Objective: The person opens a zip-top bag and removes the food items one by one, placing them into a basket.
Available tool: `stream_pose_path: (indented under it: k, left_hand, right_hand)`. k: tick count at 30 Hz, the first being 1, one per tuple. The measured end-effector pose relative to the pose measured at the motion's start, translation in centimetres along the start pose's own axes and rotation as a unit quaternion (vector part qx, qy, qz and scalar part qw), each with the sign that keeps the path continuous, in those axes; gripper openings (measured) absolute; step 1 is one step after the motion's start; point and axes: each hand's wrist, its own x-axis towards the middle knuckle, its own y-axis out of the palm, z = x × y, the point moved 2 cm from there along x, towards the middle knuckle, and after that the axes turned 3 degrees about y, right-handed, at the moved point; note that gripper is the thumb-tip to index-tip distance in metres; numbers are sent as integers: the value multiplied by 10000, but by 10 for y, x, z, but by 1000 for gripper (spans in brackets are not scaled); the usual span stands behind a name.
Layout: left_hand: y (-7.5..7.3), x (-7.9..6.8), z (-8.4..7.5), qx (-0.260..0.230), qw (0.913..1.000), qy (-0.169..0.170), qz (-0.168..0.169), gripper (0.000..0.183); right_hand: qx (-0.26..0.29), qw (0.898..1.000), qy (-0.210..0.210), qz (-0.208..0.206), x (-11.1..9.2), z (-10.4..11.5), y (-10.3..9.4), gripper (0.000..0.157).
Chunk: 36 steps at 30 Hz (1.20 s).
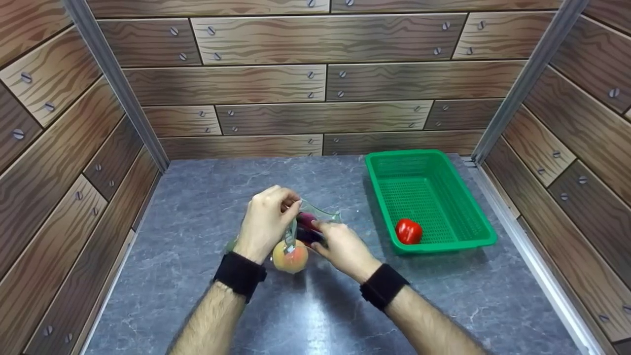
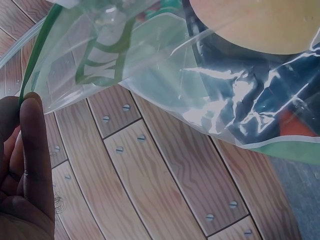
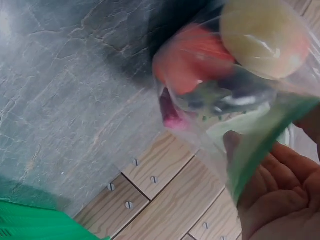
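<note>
A clear plastic zip bag [image 2: 150, 85] with green edging hangs between the two hands. My left hand [image 1: 268, 219] pinches the edge of its mouth between thumb and fingers. At the mouth, my right hand [image 1: 345, 249] has fingers extended past the green strip [image 3: 267, 145], the near rim crossing in front of them. Through the plastic show a yellow-pink round fruit like a peach [image 1: 290, 257], a red-orange piece [image 3: 192, 57] and a dark purple, eggplant-like thing [image 1: 308, 231]. Folds and glare hide part of the contents.
A green perforated basket [image 1: 456, 197] stands to the right of the hands, with a red bell pepper [image 1: 408, 231] in its near left corner. Wood-patterned walls [image 1: 276, 84] enclose the grey marbled table [image 1: 197, 305] at the back and both sides.
</note>
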Motion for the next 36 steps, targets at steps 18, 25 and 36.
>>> stream_pose_path:
  k: [18, 25, 36]
  left_hand:
    - [-5, -5, 14, -60, 9997, -250, 20, 5]
    - [-6, -5, 17, -64, 9994, -330, -6, 4]
    - [-8, -6, 20, -24, 9990, -457, -16, 4]
  right_hand:
    - [-576, 9978, 21, -316, 8, -20, 31, 24]
    - [-616, 9975, 125, -322, 8, -21, 25, 20]
    - [-555, 9967, 127, -580, 4, -17, 2, 20]
